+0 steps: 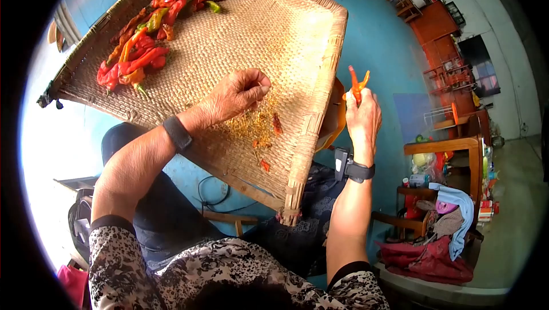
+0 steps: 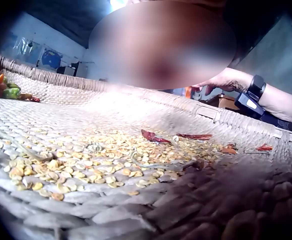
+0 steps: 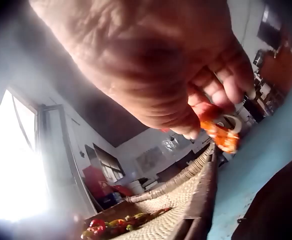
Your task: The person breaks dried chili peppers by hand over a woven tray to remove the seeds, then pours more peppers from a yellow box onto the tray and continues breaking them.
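Observation:
Over the loose pale seeds [image 1: 251, 127] on a woven tray [image 1: 229, 41], my left hand [image 1: 243, 90] is curled, its thumb against the fingers. No thing shows in it; in the left wrist view a blur covers the area above the seeds. Beyond the tray's right edge, my right hand [image 1: 363, 116] pinches a torn red-orange chili pepper [image 1: 357, 84]. Its split, orange flesh [image 3: 223, 137] hangs from the fingertips in the right wrist view. Dark red pepper scraps [image 2: 154, 136] lie among the seeds. Red, orange and green peppers [image 1: 140, 55] are heaped at the tray's far left.
An orange-yellow container [image 1: 338, 118] stands below the tray's right edge, partly hidden by it. The tray lies across the person's lap, above a blue floor [image 1: 372, 18]. A wooden chair [image 1: 472, 161] heaped with cloths and bags is at the right. A cable [image 1: 211, 198] lies beneath.

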`<state>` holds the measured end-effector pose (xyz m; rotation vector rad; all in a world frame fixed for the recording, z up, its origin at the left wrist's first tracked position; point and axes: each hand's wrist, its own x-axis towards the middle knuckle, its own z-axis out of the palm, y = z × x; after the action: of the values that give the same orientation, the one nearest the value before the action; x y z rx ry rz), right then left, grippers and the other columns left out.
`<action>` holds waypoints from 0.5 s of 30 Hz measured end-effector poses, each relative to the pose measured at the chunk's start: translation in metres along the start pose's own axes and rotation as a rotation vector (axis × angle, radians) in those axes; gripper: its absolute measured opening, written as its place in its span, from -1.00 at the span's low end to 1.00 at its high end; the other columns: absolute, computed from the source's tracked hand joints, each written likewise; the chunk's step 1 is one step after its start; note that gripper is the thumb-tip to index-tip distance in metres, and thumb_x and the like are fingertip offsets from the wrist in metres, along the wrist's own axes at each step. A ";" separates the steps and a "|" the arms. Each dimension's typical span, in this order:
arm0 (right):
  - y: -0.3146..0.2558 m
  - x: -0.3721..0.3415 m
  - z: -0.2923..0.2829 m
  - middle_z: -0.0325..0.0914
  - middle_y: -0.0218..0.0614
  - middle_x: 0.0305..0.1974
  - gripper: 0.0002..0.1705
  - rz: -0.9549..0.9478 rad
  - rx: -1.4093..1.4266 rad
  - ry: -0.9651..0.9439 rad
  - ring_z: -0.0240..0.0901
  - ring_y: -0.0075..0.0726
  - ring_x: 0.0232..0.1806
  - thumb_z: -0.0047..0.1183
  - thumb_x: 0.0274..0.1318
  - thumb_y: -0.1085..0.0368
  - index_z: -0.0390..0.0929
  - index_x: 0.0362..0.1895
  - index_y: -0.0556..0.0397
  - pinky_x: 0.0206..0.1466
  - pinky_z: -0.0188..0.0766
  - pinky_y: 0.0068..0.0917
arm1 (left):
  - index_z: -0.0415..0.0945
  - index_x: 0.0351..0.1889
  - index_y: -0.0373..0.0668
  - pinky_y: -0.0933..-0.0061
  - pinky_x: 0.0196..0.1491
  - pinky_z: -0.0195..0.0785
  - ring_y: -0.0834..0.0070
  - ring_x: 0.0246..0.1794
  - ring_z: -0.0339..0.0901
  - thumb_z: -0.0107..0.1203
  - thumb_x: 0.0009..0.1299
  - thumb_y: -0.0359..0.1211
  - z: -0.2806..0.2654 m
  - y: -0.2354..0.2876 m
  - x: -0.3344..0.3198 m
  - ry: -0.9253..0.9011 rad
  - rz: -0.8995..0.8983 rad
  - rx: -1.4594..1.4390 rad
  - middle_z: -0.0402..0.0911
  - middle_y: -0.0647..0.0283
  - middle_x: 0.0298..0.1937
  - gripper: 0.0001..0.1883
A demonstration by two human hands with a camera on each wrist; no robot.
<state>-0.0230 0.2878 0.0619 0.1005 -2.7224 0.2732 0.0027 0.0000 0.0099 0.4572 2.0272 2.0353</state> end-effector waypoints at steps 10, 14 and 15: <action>-0.075 -0.027 0.032 0.52 -0.12 -0.34 -0.75 -0.456 0.240 -0.645 0.51 -0.10 -0.34 0.15 0.04 0.37 0.50 -0.17 0.19 -0.27 0.43 -0.20 | 0.41 -0.08 -0.26 0.62 -0.36 0.36 0.68 -0.44 0.42 -0.01 0.48 -0.35 -0.001 0.005 -0.004 0.020 -0.030 0.108 0.47 0.40 -0.43 -0.82; -0.088 -0.026 0.037 0.51 0.06 -0.26 -0.70 -0.540 0.163 -0.669 0.48 0.20 -0.22 0.15 -0.02 0.38 0.48 -0.16 0.22 -0.18 0.39 -0.07 | 0.40 -0.07 -0.26 0.59 -0.30 0.41 0.66 -0.40 0.47 -0.02 0.48 -0.36 -0.006 0.011 -0.006 0.005 -0.038 0.173 0.49 0.37 -0.40 -0.82; -0.089 -0.023 0.040 0.52 0.05 -0.24 -0.70 -0.546 0.194 -0.691 0.48 0.19 -0.20 0.14 -0.01 0.37 0.48 -0.15 0.22 -0.16 0.40 -0.06 | 0.40 -0.07 -0.27 0.59 -0.29 0.42 0.65 -0.39 0.48 -0.03 0.48 -0.37 -0.007 0.010 -0.007 0.001 -0.025 0.197 0.50 0.36 -0.39 -0.82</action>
<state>-0.0070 0.1931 0.0326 1.1631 -3.1568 0.3897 0.0070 -0.0090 0.0196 0.4643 2.2331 1.8290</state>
